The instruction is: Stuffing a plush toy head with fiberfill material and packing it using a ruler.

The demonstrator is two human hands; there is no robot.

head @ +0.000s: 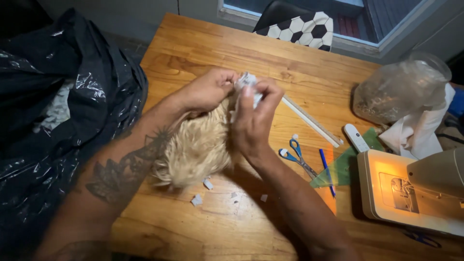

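our left hand (pixel 208 89) and right hand (pixel 253 121) both pinch a wad of white stuffing (pixel 247 81) above the blond fur piece (pixel 198 150) on the table (pixel 232 227). scissors (pixel 297 153) lie just right; a black bag (pixel 58 111) sits left.

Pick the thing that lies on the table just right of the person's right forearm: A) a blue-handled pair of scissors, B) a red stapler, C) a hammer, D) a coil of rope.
A: the blue-handled scissors lie on the wooden table beside the right forearm, next to a blue pen, while both hands work higher up.
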